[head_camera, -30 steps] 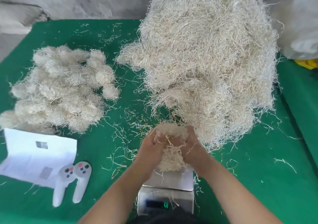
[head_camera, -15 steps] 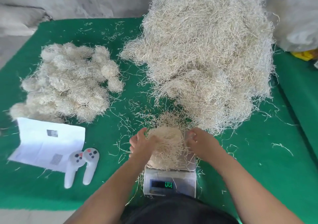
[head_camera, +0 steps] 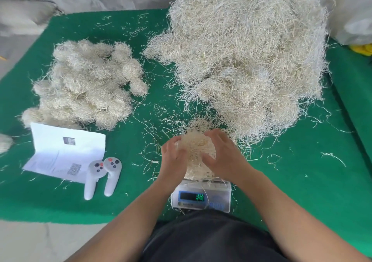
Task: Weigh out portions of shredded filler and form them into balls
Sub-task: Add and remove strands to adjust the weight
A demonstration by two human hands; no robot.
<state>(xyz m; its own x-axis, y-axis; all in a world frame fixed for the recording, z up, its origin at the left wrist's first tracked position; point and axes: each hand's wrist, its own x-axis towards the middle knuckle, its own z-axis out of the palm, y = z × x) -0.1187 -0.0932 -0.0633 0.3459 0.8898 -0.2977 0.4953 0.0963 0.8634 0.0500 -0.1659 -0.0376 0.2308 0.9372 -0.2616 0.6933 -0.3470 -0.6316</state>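
Cupping a portion of shredded filler (head_camera: 196, 153) between both palms, I have my left hand (head_camera: 173, 159) pressed against its left side and my right hand (head_camera: 223, 159) curved over its right side and top. My fingers (head_camera: 216, 139) on both hands are spread and bent around the clump, wrapped on it rather than closed tight, with pale strands poking out between them. The clump sits just above the scale (head_camera: 201, 197), and its lower strands reach down to the steel platform; whether its weight rests there I cannot tell. Green digits glow on the scale's display (head_camera: 200, 197), too blurred to read with certainty.

Beyond my hands, to the right, rises the big loose heap of filler (head_camera: 247, 56), its near edge close to my right knuckles. Far to the left lies the pile of finished balls (head_camera: 86, 84), well apart from the scale. Nearer me on the left are a folded white sheet of paper (head_camera: 66, 153) and two white handheld controllers (head_camera: 102, 177) lying side by side, one touching the paper's corner. Stray strands are scattered across the green table (head_camera: 302, 181).
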